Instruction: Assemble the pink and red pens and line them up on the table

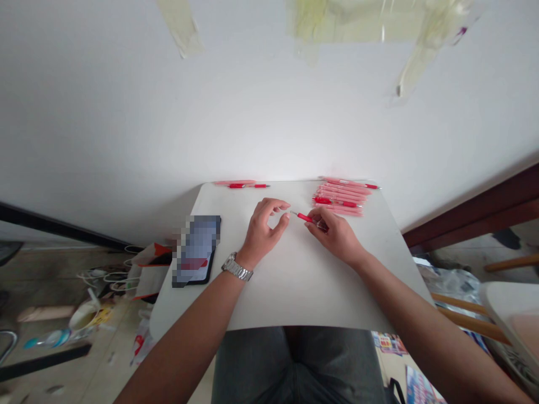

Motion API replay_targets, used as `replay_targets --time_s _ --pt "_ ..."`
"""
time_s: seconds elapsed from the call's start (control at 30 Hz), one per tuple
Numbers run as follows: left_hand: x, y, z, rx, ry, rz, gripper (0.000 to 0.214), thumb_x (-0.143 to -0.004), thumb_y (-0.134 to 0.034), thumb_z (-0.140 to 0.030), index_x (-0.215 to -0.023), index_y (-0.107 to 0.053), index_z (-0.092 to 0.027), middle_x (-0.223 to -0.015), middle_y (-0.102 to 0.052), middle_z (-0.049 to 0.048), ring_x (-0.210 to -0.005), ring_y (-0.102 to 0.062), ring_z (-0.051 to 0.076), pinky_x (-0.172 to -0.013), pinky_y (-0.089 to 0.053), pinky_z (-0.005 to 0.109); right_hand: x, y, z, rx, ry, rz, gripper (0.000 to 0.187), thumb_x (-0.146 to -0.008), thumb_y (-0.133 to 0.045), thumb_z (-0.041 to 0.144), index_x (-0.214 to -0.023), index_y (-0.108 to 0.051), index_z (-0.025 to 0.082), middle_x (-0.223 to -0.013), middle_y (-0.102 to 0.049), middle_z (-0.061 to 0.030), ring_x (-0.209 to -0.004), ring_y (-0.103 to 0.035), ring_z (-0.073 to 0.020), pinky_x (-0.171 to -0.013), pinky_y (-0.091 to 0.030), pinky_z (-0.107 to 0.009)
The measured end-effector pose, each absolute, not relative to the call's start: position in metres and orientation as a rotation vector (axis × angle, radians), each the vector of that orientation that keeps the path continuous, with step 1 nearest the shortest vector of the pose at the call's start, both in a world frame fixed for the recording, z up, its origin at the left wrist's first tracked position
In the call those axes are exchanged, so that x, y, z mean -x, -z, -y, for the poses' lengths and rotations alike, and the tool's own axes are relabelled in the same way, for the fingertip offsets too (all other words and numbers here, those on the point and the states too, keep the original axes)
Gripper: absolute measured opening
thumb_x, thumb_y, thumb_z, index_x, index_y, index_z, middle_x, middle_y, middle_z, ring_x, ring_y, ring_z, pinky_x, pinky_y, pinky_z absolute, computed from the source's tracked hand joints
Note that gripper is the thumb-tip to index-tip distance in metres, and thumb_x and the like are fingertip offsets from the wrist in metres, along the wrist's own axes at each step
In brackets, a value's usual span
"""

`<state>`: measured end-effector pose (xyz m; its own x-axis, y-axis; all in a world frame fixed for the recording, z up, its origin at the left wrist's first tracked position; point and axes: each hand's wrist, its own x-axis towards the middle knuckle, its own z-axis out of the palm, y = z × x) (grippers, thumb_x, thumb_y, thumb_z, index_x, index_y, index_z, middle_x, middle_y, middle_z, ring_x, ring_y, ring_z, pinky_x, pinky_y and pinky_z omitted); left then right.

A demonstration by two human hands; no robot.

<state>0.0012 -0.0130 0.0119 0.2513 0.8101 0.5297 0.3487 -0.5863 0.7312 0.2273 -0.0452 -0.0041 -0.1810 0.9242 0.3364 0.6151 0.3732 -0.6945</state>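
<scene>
My right hand [330, 229] is closed around a red pen [305, 217], whose slim tip points left. Just left of that tip is my left hand [268, 225], thumb and fingers curved and apart, with nothing visible between them. Beyond my right hand lies a pile of pink pens [343, 191], with a brighter red pen [334, 202] on it. At the far left edge of the white table [290, 286] lie another pink pen [233, 182] and a red pen [248, 186], partly overlapping.
A phone [196, 252] with a blurred screen lies on the table's left side. The white wall [269, 112] rises right behind the table. A paper bag [149, 272] and a bottle [48, 339] are on the floor to the left. A white stool [511, 314] stands at the right.
</scene>
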Motion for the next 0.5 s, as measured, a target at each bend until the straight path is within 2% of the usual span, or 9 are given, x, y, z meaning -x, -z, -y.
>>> replay_targets --time_s 0.5 --pt "-0.0035 -0.0088 0.0132 -2.102 -1.242 -0.958 0.012 -0.103 -0.058 -0.026 -0.109 -0.069 -0.024 -0.104 -0.069 0.0058 -0.094 -0.060 0.020 -0.088 -0.049 0.035 -0.2267 0.0019 0.0490 1.297 -0.574 1.913 0.011 -0.100 -0.061 0.033 -0.106 -0.058 0.025 -0.085 -0.065 0.0007 -0.066 -0.052 -0.0138 -0.065 -0.043 -0.029"
